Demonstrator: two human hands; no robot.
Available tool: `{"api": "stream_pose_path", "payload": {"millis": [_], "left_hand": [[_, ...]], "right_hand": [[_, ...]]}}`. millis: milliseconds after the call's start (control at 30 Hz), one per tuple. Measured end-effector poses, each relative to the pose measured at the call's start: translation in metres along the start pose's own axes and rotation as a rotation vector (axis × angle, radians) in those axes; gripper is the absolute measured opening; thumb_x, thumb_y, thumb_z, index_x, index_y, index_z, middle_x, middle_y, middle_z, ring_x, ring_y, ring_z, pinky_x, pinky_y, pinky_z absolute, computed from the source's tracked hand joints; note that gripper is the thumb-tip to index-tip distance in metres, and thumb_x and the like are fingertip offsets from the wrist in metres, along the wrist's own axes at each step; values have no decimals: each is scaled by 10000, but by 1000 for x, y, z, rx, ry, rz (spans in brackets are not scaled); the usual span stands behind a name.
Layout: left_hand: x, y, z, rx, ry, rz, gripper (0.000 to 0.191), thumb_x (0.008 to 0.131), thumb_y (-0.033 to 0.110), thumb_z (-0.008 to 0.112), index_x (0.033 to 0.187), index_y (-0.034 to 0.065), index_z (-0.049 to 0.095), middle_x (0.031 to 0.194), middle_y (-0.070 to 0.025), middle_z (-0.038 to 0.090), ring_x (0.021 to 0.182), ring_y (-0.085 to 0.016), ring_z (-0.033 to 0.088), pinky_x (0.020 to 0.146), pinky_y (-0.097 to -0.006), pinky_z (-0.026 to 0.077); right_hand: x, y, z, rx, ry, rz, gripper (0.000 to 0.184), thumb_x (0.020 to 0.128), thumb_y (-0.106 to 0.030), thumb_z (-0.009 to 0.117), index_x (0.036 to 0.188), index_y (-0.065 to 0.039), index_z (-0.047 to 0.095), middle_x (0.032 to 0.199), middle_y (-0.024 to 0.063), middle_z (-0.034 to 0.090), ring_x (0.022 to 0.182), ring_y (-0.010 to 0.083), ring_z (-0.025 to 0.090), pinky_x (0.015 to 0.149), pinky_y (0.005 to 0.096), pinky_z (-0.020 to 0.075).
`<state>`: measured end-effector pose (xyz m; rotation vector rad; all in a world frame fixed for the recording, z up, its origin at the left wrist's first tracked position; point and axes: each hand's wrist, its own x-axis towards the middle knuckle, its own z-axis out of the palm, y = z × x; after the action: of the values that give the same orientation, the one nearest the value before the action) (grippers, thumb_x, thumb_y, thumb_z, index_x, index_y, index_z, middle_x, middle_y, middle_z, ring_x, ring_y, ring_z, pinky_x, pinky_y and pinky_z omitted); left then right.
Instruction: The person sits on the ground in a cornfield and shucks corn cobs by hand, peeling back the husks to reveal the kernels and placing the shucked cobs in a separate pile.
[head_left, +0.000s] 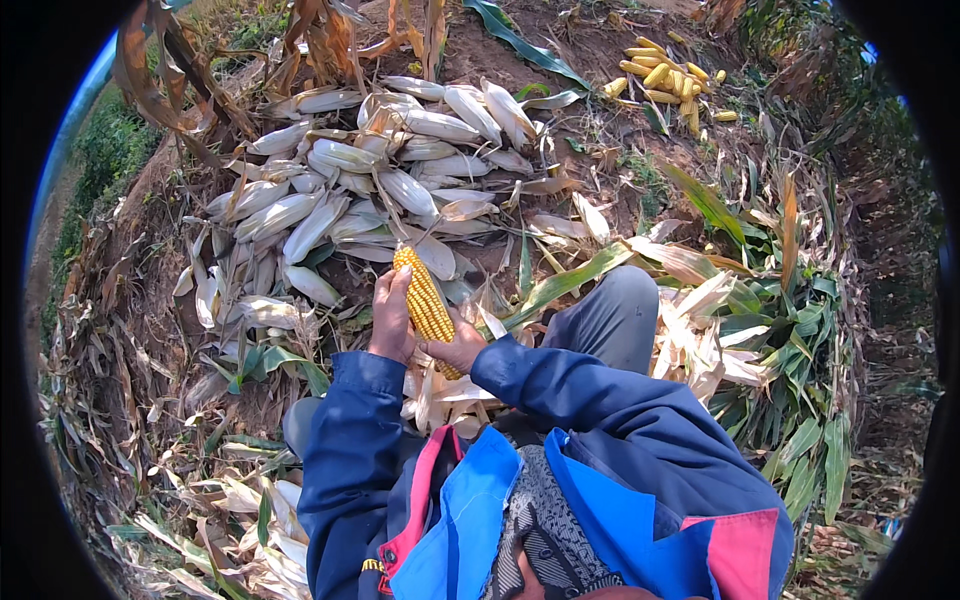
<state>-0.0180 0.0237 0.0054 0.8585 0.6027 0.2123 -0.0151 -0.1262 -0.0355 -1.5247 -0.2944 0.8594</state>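
Observation:
A bare yellow ear of corn (427, 300) is held between both hands, tilted with one end away from me. My left hand (391, 315) grips its upper left side, the thumb lying along the kernels near the far end. Around the near end on the right, my right hand (456, 343) is closed, thumb across the ear. Pale husk shows below the hands, partly hidden by them. Just beyond the ear lies a broad heap of corn ears still in dry husks (345, 157).
At the far right, several husked yellow ears (667, 75) lie piled on the soil. Loose husks (697, 337) and green corn leaves (802, 352) lie beside my bent knee (611, 315). More stripped husks (262, 517) spread at lower left. Dry corn stalks (330, 45) stand behind the heap.

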Motion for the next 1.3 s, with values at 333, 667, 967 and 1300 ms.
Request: {"api": "stream_pose_path", "payload": {"millis": [333, 667, 967, 1300], "left_hand": [[-4, 38, -4, 460, 5, 160, 414, 962, 159, 599, 1343, 79, 459, 1033, -62, 638, 893, -146, 623, 703, -286, 534], [9, 13, -22, 639, -125, 76, 344, 931, 246, 643, 1205, 52, 564, 950, -51, 657, 822, -132, 634, 670, -280, 515], [28, -33, -49, 887, -176, -81, 282, 889, 211, 655, 1067, -3, 613, 806, -20, 623, 685, -110, 547, 589, -279, 449], [57, -83, -128, 1216, 225, -224, 370, 837, 310, 676, 1056, 12, 689, 923, -212, 708, 873, -301, 682, 791, -414, 516]], "right_hand": [[69, -106, -224, 757, 643, 181, 390, 904, -375, 685, 1126, -74, 575, 781, 174, 664, 642, 327, 676, 545, 438, 594], [69, -207, -237, 106, 343, -392, 268, 995, -229, 601, 1152, -18, 651, 923, 143, 721, 745, 233, 729, 647, 318, 613], [69, -89, -135, 73, 144, -125, 175, 964, -119, 622, 1045, 30, 667, 807, 87, 695, 671, 144, 673, 616, 288, 574], [86, -89, -117, 91, 110, -82, 204, 961, -165, 639, 1092, -11, 665, 865, 81, 715, 725, 129, 688, 652, 257, 570]]}}
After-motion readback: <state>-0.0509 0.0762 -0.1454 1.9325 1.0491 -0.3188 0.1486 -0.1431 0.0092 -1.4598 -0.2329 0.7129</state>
